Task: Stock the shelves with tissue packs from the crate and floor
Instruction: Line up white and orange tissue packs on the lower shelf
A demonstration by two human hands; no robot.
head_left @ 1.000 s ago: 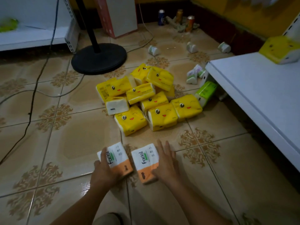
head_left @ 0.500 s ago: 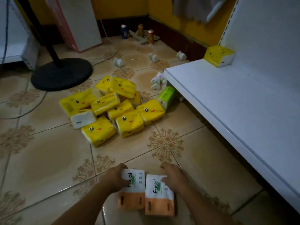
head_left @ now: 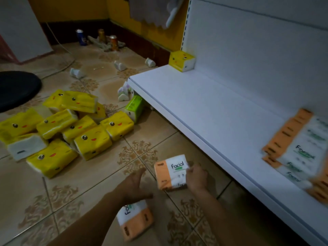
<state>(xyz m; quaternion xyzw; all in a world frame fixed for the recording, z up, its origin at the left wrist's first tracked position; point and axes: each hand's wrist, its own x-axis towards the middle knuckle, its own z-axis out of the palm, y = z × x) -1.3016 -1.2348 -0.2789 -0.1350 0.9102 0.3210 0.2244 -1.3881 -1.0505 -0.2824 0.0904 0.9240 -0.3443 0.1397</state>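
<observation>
Tiles first, at our far left: the black round base (head_left: 16,90) of some stand sits on the patterned floor (head_left: 58,196), and just right of it lies the heap of yellow tissue packs (head_left: 63,128) with cartoon faces, tumbled over one another (one shows its white end toward us). Behind the heap, small white objects (head_left: 76,73) are scattered, and three drink cans (head_left: 99,39) stand near the dark skirting. At the heap's right edge a green tissue pack (head_left: 134,107) leans near the corner of the shelf.

Now our left hand (head_left: 135,185): fingers spread and flat, gripping nothing, hovering above an orange-and-white Facial pack (head_left: 135,219) that rests on the floor partly beneath the wrist. Whether palm touches pack, we cannot tell.

Just right of that, our right hand (head_left: 197,177) has its fingers curled around the right edge of a second Facial pack (head_left: 171,172), holding it tilted, close to the shelf's front lip.

On to the white shelf (head_left: 209,110): one yellow pack (head_left: 181,60) sits in its far back corner against the back panel, and at the right end a blurred row of Facial packs (head_left: 300,144) lies stacked on the board.
</observation>
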